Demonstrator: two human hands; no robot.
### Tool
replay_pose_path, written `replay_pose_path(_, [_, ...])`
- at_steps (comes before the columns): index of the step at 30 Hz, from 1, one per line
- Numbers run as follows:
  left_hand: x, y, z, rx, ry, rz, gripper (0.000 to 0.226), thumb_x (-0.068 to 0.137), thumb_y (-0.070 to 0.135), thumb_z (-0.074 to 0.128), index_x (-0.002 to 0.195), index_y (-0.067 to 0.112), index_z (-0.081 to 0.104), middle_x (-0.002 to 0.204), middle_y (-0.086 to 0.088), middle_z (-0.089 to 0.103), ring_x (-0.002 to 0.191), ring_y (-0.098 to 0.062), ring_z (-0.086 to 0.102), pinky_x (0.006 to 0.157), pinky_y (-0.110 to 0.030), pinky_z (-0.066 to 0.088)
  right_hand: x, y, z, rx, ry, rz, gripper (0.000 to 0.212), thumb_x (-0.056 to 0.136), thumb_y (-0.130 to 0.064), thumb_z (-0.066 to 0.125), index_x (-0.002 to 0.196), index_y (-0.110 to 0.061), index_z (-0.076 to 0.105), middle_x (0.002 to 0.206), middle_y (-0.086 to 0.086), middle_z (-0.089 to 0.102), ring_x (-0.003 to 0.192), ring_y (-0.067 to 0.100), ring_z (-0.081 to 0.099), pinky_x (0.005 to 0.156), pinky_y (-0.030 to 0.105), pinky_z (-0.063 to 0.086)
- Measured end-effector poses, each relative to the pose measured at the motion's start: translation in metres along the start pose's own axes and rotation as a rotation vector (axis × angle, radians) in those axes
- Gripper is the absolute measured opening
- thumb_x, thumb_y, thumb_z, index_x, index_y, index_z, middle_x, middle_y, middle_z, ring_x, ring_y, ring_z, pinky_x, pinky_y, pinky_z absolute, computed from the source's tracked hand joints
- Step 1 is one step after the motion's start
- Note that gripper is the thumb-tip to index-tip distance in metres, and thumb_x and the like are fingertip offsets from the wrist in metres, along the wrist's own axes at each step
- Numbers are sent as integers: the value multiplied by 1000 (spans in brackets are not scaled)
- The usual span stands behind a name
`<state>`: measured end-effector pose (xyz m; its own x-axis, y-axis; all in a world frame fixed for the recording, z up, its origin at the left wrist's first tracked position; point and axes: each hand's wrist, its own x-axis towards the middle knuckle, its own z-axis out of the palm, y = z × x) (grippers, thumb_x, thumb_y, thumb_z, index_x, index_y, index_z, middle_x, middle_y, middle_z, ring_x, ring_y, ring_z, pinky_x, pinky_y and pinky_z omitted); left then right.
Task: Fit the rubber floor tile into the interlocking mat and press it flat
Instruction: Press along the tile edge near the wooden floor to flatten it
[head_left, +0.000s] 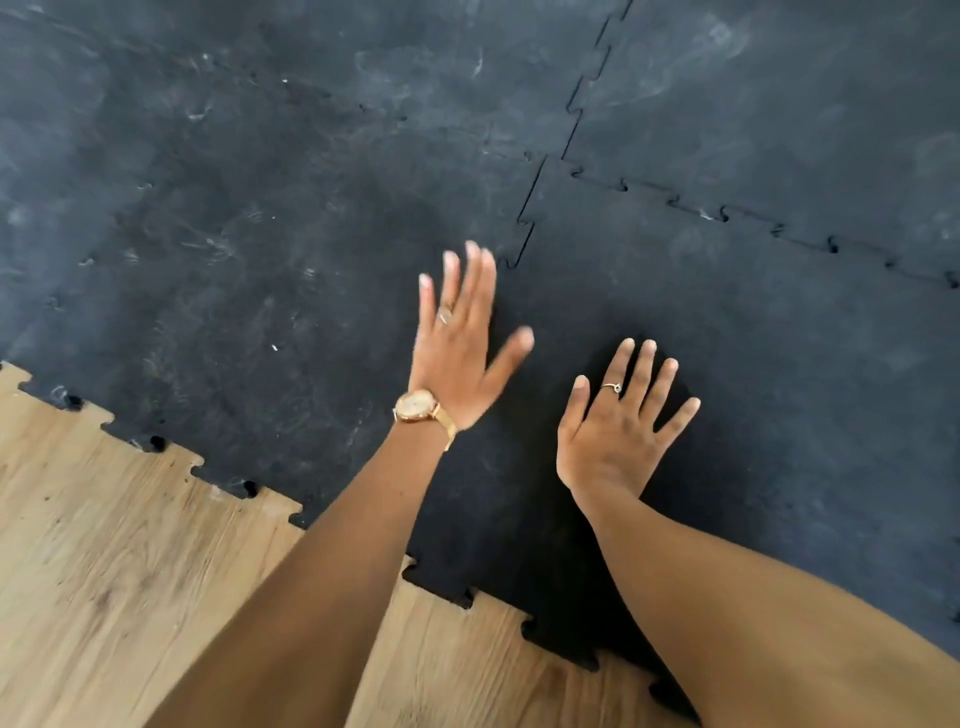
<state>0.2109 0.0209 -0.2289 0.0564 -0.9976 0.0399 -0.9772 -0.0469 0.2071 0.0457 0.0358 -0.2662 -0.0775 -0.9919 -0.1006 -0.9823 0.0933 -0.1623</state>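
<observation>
A darker black rubber floor tile (737, 332) lies at the lower right, its toothed edges meshed with the scuffed grey-black interlocking mat (249, 218) on its left and far sides. My right hand (618, 431) lies flat on the tile, palm down, fingers spread. My left hand (462, 343), with a gold watch on the wrist, hovers blurred over the seam between tile and mat, fingers apart and holding nothing. The seam under the left hand is hidden.
Bare wooden floor (104, 571) runs along the near left, bordered by the mat's jagged puzzle edge (156, 444). More joined mat tiles (779, 104) fill the far side, with visible seams between them.
</observation>
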Motion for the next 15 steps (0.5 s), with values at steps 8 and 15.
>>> replay_pose_path(8, [-1, -10, 26, 132, -176, 260, 76, 100, 56, 19, 155, 9, -2, 164, -7, -3, 151, -20, -8, 123, -43, 1, 0, -3, -5, -13, -31, 9, 64, 100, -46, 15, 155, -17, 0, 164, 5, 2, 150, 27, -5, 118, 59, -1])
replay_pose_path(15, [2, -10, 26, 60, -218, 231, 77, 97, 59, 23, 155, 11, 6, 164, -9, 1, 151, -21, -5, 123, -42, 3, 1, -4, -5, -26, -84, 40, 65, 97, -47, 9, 154, -18, -4, 164, 4, -1, 150, 27, -7, 118, 59, -3])
